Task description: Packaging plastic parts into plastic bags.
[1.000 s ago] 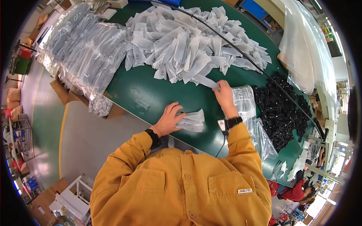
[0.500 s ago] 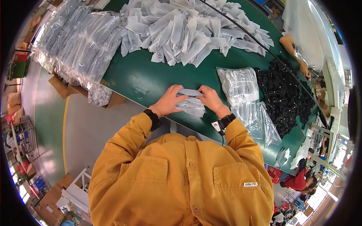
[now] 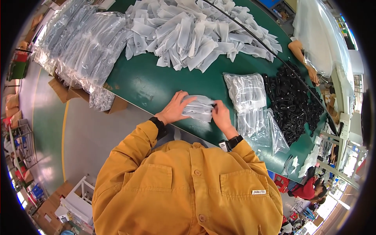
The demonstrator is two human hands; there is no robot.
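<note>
Near the table's front edge lies a small stack of frosted plastic packets (image 3: pixel 199 108), side by side, between my two hands. My left hand (image 3: pixel 172 109) is wrapped round the left end of the stack, thumb and fingers on either side. My right hand (image 3: pixel 222 116) pinches the right end, where a small dark bit shows by the fingertips. What the packets contain is hard to make out. To the right of the hand sits a clear bag (image 3: pixel 247 100) filled with similar packets, its loose end toward me.
A large heap of frosted packets (image 3: pixel 188 35) covers the table's far side. Filled clear bags (image 3: pixel 86 43) are piled at the left over a cardboard box (image 3: pixel 117 105). Black coiled cables (image 3: pixel 291 105) lie at the right, beside another person's arm (image 3: pixel 303 58). A thin black rod (image 3: pixel 258 41) crosses above the table.
My right hand has shifted slightly right and down, from the top of the stack to its right end. The packets are now more evenly lined up. My left hand keeps its hold.
</note>
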